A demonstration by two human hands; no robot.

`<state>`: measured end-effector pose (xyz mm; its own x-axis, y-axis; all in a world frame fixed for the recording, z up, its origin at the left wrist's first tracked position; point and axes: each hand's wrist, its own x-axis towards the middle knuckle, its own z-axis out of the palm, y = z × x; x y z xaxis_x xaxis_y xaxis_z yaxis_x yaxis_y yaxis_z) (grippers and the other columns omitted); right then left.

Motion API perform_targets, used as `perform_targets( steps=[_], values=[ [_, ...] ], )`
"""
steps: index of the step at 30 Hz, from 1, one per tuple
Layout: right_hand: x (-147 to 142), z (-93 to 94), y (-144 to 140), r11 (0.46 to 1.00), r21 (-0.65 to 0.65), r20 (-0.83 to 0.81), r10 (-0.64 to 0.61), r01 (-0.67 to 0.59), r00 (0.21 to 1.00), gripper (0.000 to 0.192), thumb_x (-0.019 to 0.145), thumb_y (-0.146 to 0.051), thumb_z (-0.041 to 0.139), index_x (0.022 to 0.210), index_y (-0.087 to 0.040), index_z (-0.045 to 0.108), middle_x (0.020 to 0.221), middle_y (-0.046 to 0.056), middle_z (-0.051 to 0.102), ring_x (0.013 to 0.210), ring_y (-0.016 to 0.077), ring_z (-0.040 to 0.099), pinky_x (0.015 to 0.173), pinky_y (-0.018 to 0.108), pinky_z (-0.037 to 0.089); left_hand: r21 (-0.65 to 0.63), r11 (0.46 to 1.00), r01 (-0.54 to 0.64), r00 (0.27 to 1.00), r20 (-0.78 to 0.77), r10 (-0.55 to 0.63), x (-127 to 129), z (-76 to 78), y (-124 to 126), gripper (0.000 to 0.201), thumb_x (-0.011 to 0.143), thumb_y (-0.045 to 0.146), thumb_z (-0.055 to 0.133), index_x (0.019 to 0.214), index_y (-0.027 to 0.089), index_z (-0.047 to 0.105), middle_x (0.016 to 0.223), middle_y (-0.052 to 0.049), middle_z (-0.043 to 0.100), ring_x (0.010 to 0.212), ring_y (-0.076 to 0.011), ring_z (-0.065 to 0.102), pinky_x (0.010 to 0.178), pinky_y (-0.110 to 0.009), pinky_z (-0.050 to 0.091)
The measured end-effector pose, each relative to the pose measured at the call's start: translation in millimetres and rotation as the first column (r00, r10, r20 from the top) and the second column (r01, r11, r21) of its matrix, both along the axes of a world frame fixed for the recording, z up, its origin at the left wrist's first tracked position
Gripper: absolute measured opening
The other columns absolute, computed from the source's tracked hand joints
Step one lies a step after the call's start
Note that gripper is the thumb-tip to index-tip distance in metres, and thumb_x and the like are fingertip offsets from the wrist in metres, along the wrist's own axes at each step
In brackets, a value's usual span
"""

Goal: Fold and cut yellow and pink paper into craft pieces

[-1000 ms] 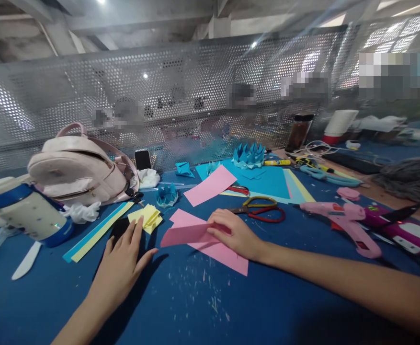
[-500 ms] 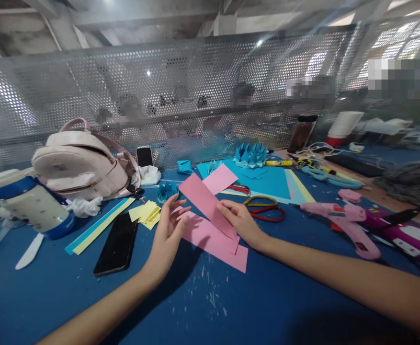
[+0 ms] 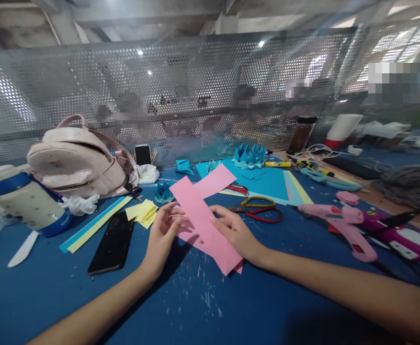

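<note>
Both hands, left hand (image 3: pixel 164 235) and right hand (image 3: pixel 235 233), pinch 1 long, smooth pink paper strip (image 3: pixel 204 223) above blue felt (image 3: pixel 195 306).

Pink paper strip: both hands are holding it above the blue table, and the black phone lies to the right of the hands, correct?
Not quite. The head view shows the left hand and right hand holding the pink paper strip above the blue table, but the black phone lies to their left.
</note>
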<state>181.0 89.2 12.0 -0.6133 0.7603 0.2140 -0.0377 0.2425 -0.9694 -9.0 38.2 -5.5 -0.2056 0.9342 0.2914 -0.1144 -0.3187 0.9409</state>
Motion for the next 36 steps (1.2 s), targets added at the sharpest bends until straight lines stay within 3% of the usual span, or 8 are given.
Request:
perform_targets(
  steps=[4,9,16,26,31,36],
  values=[
    [-1.8,-4.4,-11.2,0.991,-0.074,0.040,0.119,-0.116,0.992,0.047,0.092,-0.052,0.052,0.124,-0.017,0.049,0.083,0.005,0.068,0.065,0.0174,0.066,0.051,0.023,0.045,-0.021,1.000,-0.010,1.000,-0.026,0.010,-2.1,-1.0,-0.2,0.032,0.085,0.036,0.068,0.108,0.018,0.058,0.099,-0.005,0.066,0.081,-0.0152,0.064,0.068,-0.024,0.054],
    [-1.4,-9.9,-14.8,0.983,-0.088,0.097,0.167,-0.158,0.981,0.056,0.092,-0.054,0.051,0.133,-0.017,0.044,0.086,0.007,0.069,0.071,0.0206,0.068,0.057,0.027,0.050,-0.048,0.999,0.018,1.000,-0.016,-0.019,-2.4,0.9,-1.1,0.032,0.082,0.035,0.071,0.105,0.016,0.059,0.092,-0.004,0.069,0.071,-0.0132,0.063,0.059,-0.020,0.050],
    [-1.1,-3.2,-8.9,0.984,0.150,0.091,0.082,-0.095,0.992,0.040,0.097,-0.048,0.044,0.112,-0.016,0.061,0.114,0.008,0.064,0.099,0.0208,0.058,0.087,0.031,0.044,-0.085,0.994,0.070,0.997,0.045,-0.066,-4.0,-4.1,2.5,0.043,0.075,0.031,0.077,0.109,0.017,0.054,0.070,0.003,0.065,0.056,-0.0101,0.059,0.054,-0.019,0.049],
    [-4.9,-9.4,-2.3,0.988,0.119,0.044,0.094,-0.098,0.995,0.043,0.095,-0.053,0.043,0.085,-0.015,0.061,0.082,0.002,0.060,0.076,0.0162,0.052,0.072,0.027,0.041,-0.121,0.980,0.157,0.984,0.100,-0.145,-7.8,-6.7,4.7,0.055,0.070,0.028,0.083,0.114,0.015,0.053,0.071,0.000,0.070,0.059,-0.0134,0.064,0.061,-0.024,0.053],
    [-5.1,-8.7,-3.6,0.990,0.077,0.036,0.112,-0.115,0.993,0.039,0.094,-0.052,0.048,0.088,-0.016,0.062,0.084,0.002,0.060,0.079,0.0161,0.053,0.075,0.027,0.041,-0.126,0.974,0.189,0.979,0.105,-0.177,-6.8,-4.2,1.3,0.052,0.071,0.029,0.082,0.112,0.015,0.054,0.071,-0.001,0.072,0.060,-0.0145,0.066,0.063,-0.025,0.054],
    [-5.8,-9.8,-4.7,0.988,-0.027,0.046,0.151,-0.149,0.988,0.044,0.090,-0.059,0.051,0.099,-0.016,0.060,0.087,0.002,0.060,0.075,0.0149,0.053,0.067,0.025,0.042,-0.137,0.972,0.193,0.979,0.092,-0.181,-4.2,-0.3,-1.7,0.045,0.071,0.031,0.082,0.104,0.015,0.056,0.071,-0.002,0.074,0.059,-0.0143,0.067,0.065,-0.024,0.053]
  ],
)
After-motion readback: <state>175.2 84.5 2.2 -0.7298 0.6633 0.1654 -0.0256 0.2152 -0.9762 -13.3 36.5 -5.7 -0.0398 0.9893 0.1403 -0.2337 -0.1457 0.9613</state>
